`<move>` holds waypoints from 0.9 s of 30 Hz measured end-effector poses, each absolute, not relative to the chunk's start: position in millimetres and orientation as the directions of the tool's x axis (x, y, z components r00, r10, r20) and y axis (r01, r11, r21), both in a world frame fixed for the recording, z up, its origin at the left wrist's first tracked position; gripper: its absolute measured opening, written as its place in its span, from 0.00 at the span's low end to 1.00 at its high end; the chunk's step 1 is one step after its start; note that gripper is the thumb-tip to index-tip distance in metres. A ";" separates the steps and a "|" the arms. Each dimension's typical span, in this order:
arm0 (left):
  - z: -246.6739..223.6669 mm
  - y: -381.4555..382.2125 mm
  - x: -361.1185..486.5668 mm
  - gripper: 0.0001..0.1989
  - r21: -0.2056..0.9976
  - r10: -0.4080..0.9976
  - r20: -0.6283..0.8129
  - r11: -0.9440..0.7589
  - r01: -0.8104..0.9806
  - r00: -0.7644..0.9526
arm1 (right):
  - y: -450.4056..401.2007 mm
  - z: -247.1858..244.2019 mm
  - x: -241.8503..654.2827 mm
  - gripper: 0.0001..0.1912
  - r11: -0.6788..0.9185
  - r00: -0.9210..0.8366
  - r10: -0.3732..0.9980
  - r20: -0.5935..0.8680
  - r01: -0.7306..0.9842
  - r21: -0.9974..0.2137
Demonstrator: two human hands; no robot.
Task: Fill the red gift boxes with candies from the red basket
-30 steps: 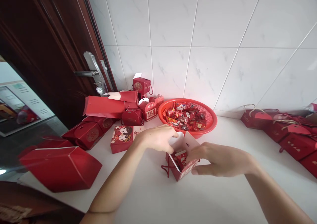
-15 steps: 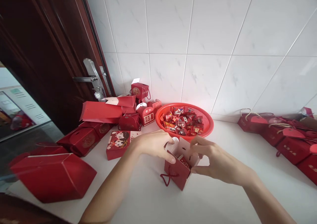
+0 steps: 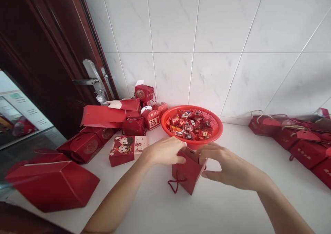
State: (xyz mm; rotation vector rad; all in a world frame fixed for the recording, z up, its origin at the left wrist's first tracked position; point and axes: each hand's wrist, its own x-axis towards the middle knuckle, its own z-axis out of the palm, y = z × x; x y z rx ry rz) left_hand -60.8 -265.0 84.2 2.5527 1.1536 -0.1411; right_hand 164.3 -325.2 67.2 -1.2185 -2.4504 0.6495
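Note:
A small red gift box (image 3: pixel 186 173) stands upright on the white table between my hands, with a dark red cord handle (image 3: pixel 175 185) looped at its left side. My left hand (image 3: pixel 168 151) grips the box's upper left edge, thumb on the near panel and fingers behind it. At the upper right edge, my right hand (image 3: pixel 219 163) has its fingers curled over the far panel, with the thumb at the right side. The top flaps lean toward each other, and the inside is mostly hidden. Just behind stands a red plastic basket (image 3: pixel 219 132) holding several wrapped candies (image 3: pixel 190 125).
Several red gift boxes (image 3: pixel 88 146) crowd the left side, near a dark door (image 3: pixel 51 54). A flat box with cartoon figures (image 3: pixel 122 150) lies left of my left hand. More red boxes (image 3: pixel 297 141) line the right side along the tiled wall (image 3: pixel 219 20).
The near panel of the box has come up and inward, narrowing the opening and covering the contents seen before. Both hands stay at its top edges.

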 end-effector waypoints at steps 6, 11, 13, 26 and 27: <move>75.8 -267.7 -51.8 0.13 0.188 0.797 -0.223 -0.530 0.827 0.561 | -321.3 61.5 160.8 0.03 0.482 -0.618 0.785 -0.040 0.650 -0.587; 65.8 -265.4 -50.1 0.13 0.206 0.757 -0.220 -0.580 0.788 0.615 | -317.7 60.3 163.2 0.01 0.489 -0.710 0.698 -0.095 0.569 -0.661; 64.4 -265.5 -48.9 0.16 0.213 0.749 -0.203 -0.595 0.775 0.631 | -313.8 59.8 166.4 0.04 0.466 -0.698 0.713 -0.063 0.539 -0.702; 73.6 -263.5 -48.6 0.10 0.340 0.632 -0.306 -0.626 0.702 0.712 | -294.7 34.9 160.2 0.16 0.241 -0.365 0.927 -0.092 0.762 -0.601; 73.5 -264.2 -49.0 0.11 0.346 0.656 -0.314 -0.594 0.726 0.686 | -294.1 33.7 161.1 0.18 0.226 -0.360 0.926 -0.113 0.770 -0.597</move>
